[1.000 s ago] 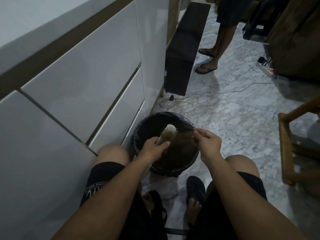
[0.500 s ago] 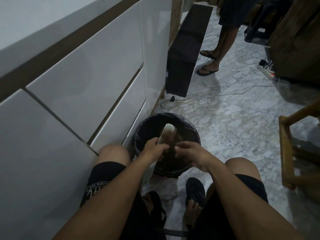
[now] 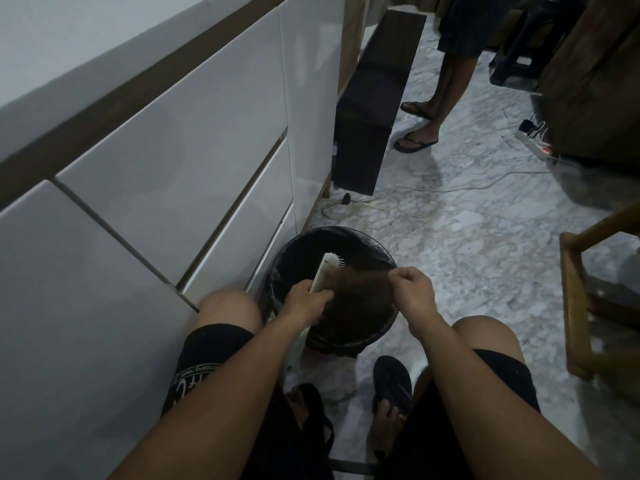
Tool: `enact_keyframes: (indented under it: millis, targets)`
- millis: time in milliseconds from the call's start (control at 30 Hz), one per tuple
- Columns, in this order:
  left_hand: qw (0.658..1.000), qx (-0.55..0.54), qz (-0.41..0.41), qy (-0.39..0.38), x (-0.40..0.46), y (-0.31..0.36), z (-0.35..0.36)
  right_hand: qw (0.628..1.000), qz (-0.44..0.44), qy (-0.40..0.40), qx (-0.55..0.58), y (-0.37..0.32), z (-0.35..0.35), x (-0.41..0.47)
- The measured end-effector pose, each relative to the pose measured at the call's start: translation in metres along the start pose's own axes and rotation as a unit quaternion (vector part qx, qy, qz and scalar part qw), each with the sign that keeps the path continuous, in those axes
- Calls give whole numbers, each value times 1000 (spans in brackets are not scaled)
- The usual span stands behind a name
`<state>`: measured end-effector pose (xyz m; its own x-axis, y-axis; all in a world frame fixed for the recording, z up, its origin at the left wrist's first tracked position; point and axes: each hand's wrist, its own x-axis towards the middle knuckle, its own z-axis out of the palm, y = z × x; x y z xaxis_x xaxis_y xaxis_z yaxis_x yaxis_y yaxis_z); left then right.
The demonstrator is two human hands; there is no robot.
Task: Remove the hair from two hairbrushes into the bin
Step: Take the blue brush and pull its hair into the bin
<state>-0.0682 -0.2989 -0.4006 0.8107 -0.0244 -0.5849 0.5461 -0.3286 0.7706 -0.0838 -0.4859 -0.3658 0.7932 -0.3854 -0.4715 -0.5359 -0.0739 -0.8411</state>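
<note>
Black bin (image 3: 349,237) on floor between knees, brownish hair (image 3: 360,303) inside. White hairbrush (image 3: 327,268) above it, clasped in left hand (image 3: 306,303). Right hand (image 3: 412,289) pinching hair strands.

Cabinet (image 3: 173,168) tight beside bin (image 3: 363,237); open floor (image 3: 467,254) right.

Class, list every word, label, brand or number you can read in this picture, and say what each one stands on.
Pale print on the left leg of the black shorts: seen upside down and blurred, too unclear to read.
White hairbrush in the left hand: no lettering visible.
Black bin: no label visible.
White cabinet drawers: no text.
Power strip on the floor: too small to show any marking.
</note>
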Motion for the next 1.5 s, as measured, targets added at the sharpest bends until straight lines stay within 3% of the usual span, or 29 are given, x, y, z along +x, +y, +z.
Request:
enact_keyframes:
  millis: [200, 300, 433, 567, 667, 767, 833, 933, 1033, 1133, 1267, 1367, 1500]
  targets:
    - [1000, -8, -7, -29, -5, 2, 4, 983, -65, -168, -25, -2, 4, -14]
    - [999, -9, -2, -33, -4, 1, 4, 978, -102, -148, -109, -1, 7, -17]
    - [1000, 27, 8, 8, -2, -1, 0, 979, -101, -140, -111, 0, 7, -16]
    - [998, 27, 17, 57, 5, -5, -2, 984, -35, -167, 50, -2, 1, -13]
    - [998, 22, 23, 60, 4, -4, -2, 961, 42, -150, 228, -4, -5, -3]
    - [998, 15, 17, 52, 3, -4, -1, 939, 93, -120, 309, -3, -11, 7]
    - [999, -9, 8, 33, 3, -2, 0, 965, 74, -89, 235, -3, -11, 8]
    - [999, -39, 20, 5, 0, 1, 5, 997, -29, -61, 49, -1, -5, 4]
    - [998, -42, 34, -17, -4, 1, 7, 987, -108, -67, -102, 10, 4, 0]
    - [997, -50, 37, -35, -7, 1, 8, 943, -203, -51, -257, 17, 13, -1]
    - [997, -43, 51, -40, -8, 1, 10, 956, -196, -87, -199, 14, 20, -8]
    - [997, -45, 54, -29, -7, 1, 9, 955, -216, -37, -199, 11, 21, -7]
    - [996, -70, 42, 23, -4, 3, 4, 977, -173, 42, -114, 8, 16, -3]
